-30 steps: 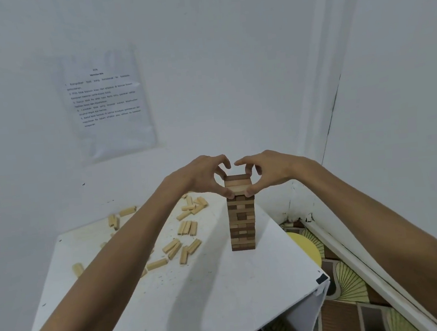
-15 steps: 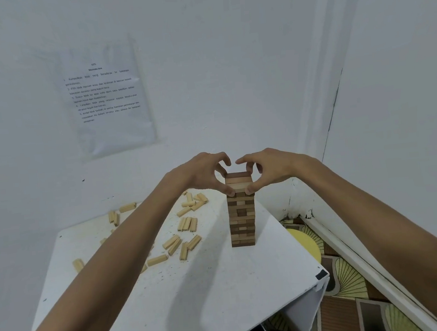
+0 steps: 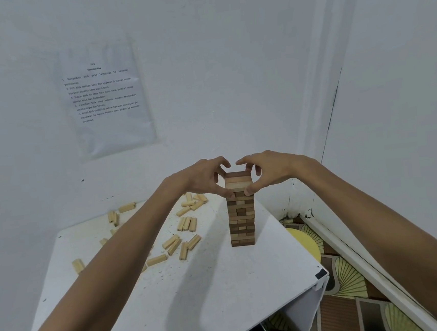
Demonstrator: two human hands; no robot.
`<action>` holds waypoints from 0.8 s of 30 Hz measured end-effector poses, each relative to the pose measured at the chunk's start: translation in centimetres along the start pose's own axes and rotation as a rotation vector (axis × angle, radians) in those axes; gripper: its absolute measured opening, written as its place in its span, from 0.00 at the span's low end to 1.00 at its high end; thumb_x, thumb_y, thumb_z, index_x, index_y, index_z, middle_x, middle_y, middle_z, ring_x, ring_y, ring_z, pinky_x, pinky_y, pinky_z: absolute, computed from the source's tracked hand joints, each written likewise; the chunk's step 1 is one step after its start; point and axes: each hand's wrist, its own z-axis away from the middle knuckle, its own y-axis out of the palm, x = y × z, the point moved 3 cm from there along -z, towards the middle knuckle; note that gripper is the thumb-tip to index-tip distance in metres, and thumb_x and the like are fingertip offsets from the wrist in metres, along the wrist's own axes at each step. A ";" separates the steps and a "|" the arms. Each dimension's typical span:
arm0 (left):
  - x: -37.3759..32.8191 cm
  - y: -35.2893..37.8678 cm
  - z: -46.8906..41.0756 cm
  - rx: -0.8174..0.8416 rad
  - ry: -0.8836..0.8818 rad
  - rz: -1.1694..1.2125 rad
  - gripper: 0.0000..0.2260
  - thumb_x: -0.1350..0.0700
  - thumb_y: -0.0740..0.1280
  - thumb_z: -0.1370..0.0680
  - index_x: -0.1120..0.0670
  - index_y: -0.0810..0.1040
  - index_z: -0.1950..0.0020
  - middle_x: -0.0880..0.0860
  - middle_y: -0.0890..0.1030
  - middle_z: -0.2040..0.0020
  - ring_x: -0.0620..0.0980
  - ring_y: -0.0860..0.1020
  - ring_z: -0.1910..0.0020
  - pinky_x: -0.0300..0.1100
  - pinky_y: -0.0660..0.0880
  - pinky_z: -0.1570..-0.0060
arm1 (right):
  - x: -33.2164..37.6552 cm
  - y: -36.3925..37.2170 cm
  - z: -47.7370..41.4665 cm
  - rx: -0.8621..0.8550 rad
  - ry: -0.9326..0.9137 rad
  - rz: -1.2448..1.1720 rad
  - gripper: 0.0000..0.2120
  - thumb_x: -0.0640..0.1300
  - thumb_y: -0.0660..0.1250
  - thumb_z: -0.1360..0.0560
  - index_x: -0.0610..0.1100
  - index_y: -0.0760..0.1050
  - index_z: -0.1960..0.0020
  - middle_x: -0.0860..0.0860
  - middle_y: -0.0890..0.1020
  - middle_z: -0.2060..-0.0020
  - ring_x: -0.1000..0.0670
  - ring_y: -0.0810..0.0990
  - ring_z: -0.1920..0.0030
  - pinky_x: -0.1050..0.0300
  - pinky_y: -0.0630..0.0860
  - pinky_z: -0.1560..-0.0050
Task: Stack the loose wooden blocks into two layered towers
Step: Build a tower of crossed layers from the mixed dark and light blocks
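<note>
One tall tower of wooden blocks [image 3: 240,216], in mixed dark and light layers, stands upright on the white table [image 3: 170,290] near its right side. My left hand [image 3: 205,178] and my right hand [image 3: 264,171] cup the tower's top from either side. Both thumbs press the front of the upper layers while the curled fingers reach over the top edge. Several loose pale blocks [image 3: 183,223] lie scattered on the table to the tower's left, partly hidden behind my left forearm. No second tower is in view.
The table stands in a corner between two white walls. A printed sheet in a plastic sleeve [image 3: 104,96] hangs on the back wall. Right of the table are a yellow round stool [image 3: 306,245] and a patterned floor [image 3: 357,285].
Both hands stay at the tower's top; the thumbs have slid slightly lower on its front. The view has shifted a little.
</note>
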 end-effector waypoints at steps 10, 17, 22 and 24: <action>-0.1 0.5 -0.3 0.011 -0.001 0.042 0.43 0.43 0.81 0.31 0.51 0.64 0.23 0.48 0.78 0.37 0.47 0.78 0.44 0.43 0.75 0.44 | -0.2 0.7 -0.5 0.032 0.018 -0.066 0.49 0.59 0.80 0.31 0.55 0.57 0.19 0.57 0.74 0.38 0.51 0.76 0.40 0.55 0.74 0.42; 0.2 0.6 -0.4 -0.005 -0.009 0.056 0.42 0.42 0.81 0.32 0.50 0.66 0.24 0.46 0.78 0.40 0.46 0.78 0.45 0.42 0.75 0.45 | -0.2 0.8 -0.7 0.030 0.009 -0.072 0.49 0.58 0.80 0.31 0.55 0.57 0.19 0.54 0.75 0.37 0.50 0.78 0.42 0.56 0.74 0.44; -0.2 0.6 -0.5 0.007 -0.003 0.040 0.44 0.42 0.81 0.32 0.51 0.63 0.23 0.47 0.78 0.37 0.49 0.77 0.41 0.42 0.73 0.43 | 0.1 0.9 -0.5 0.037 0.019 -0.060 0.52 0.60 0.82 0.34 0.55 0.57 0.19 0.55 0.73 0.38 0.50 0.76 0.40 0.55 0.75 0.40; -0.3 0.6 -0.6 0.008 0.006 0.039 0.46 0.42 0.81 0.33 0.51 0.62 0.22 0.47 0.78 0.36 0.49 0.77 0.40 0.41 0.72 0.44 | 0.2 1.0 -0.4 0.032 0.013 -0.056 0.52 0.59 0.82 0.34 0.54 0.57 0.19 0.55 0.74 0.37 0.50 0.77 0.39 0.54 0.76 0.39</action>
